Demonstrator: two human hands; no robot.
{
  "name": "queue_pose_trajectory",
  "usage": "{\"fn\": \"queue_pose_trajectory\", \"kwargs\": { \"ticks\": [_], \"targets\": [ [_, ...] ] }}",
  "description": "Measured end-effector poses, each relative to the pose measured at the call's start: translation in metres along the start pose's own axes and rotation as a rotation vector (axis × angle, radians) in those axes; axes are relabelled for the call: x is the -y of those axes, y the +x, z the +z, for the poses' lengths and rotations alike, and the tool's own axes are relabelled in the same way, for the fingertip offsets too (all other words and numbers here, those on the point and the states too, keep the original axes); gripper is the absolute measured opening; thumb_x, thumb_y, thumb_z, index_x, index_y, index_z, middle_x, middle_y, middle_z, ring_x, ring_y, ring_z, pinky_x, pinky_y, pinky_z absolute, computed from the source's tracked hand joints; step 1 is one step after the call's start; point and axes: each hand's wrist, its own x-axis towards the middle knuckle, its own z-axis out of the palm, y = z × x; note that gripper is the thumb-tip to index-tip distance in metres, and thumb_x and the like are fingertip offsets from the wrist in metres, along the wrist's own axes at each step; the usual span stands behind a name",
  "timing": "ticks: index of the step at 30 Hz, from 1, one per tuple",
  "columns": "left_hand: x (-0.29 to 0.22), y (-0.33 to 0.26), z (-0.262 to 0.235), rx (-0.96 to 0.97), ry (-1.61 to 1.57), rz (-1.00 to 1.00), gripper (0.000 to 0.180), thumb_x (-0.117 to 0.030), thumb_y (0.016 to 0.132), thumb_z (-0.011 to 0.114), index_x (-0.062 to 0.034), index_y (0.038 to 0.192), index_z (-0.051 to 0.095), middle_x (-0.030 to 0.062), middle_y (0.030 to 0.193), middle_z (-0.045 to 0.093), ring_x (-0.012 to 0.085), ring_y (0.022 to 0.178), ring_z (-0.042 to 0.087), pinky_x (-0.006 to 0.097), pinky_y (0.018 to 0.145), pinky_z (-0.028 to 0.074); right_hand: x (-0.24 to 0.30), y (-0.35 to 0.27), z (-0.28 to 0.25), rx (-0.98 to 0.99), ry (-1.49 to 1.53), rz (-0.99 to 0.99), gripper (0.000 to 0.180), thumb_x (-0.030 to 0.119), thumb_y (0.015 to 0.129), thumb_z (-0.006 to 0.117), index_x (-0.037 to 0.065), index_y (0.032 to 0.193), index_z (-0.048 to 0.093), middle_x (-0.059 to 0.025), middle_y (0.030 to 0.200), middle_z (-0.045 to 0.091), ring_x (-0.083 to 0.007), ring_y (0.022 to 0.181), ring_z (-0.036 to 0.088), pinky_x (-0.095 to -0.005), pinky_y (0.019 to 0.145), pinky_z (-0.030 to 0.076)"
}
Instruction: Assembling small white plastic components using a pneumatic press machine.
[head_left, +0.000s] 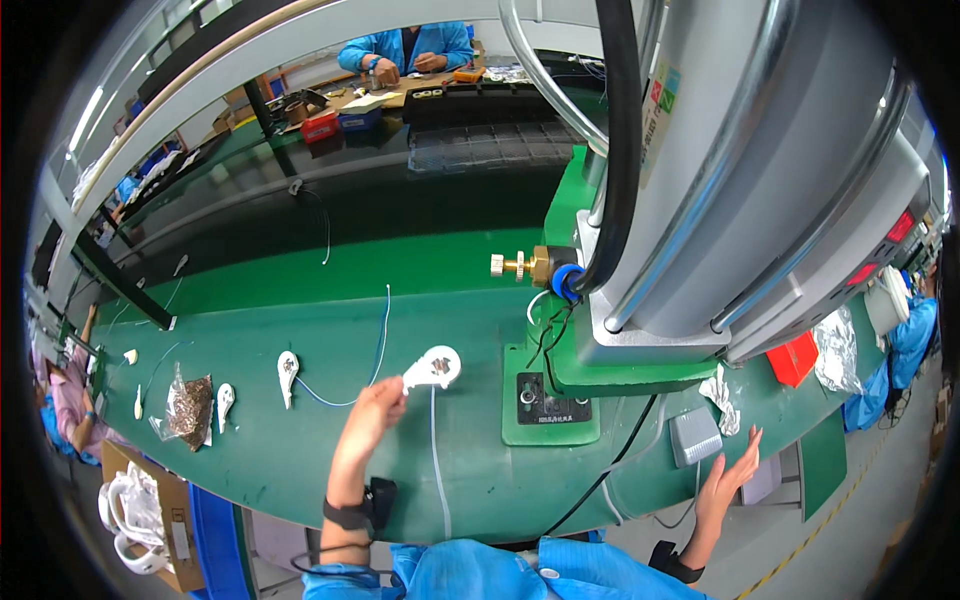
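My left hand (372, 412) pinches the narrow end of a white plastic housing (437, 367) with a round head, held over the green bench. Small metal-coloured parts show in the middle of the head. A pale cable (437, 460) runs from below it toward my body. Over at the right, my right hand (727, 482) has its fingers stretched out and holds nothing. It is beside a grey box-shaped unit (695, 437) near the bench's front edge. A similar white housing (288, 370) with a blue-white cable lies left of my left hand.
A large grey press with a green base (550, 430) stands right of centre. On the left lie a bag of small brown parts (188, 408) and another white piece (225, 402). A red bin (793, 360) stands right. Beyond the bench runs a dark belt (400, 225); a co-worker (405, 52) sits behind.
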Motion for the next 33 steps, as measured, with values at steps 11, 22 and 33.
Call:
{"fn": "queue_pose_trajectory", "kwargs": {
  "ticks": [11, 22, 33],
  "targets": [
    [-0.106, 0.293, 0.004, -0.141, 1.108, 0.261, 0.06, -0.05, 0.085, 0.045, -0.0088, 0.127, 0.043, 0.0187, 0.13, 0.041, 0.0318, 0.119, 0.041, 0.041, 0.092, 0.04, -0.017, -0.032, -0.028, -0.117, -0.119, 0.091, 0.058, 0.028, 0.091, 0.037, 0.001, 0.139, 0.018, -0.0144, 0.139, 0.03, -0.032, 0.127, 0.024, -0.0437, 0.104, 0.015],
    [0.019, 0.288, -0.134, -0.713, 1.122, 0.018, 0.033, -0.02, 0.082, 0.06, -0.0009, 0.106, 0.049, 0.0195, 0.108, 0.054, 0.035, 0.102, 0.054, 0.041, 0.084, 0.047, -0.048, -0.056, -0.068, -0.234, -0.339, 0.156, 0.051, 0.023, 0.092, 0.038, 0.003, 0.137, 0.026, -0.0158, 0.137, 0.034, -0.0299, 0.125, 0.028, -0.042, 0.103, 0.019],
    [-0.103, 0.072, -0.08, -0.159, 1.167, 0.199, 0.073, -0.055, 0.072, 0.063, 0.0035, 0.114, 0.05, 0.0231, 0.1, 0.058, 0.0291, 0.093, 0.059, 0.034, 0.079, 0.047, -0.031, -0.038, -0.041, -0.148, -0.244, 0.114, 0.054, 0.017, 0.088, 0.044, 0.002, 0.136, 0.025, -0.0151, 0.138, 0.031, -0.0328, 0.125, 0.026, -0.0446, 0.103, 0.017]
  ]
}}
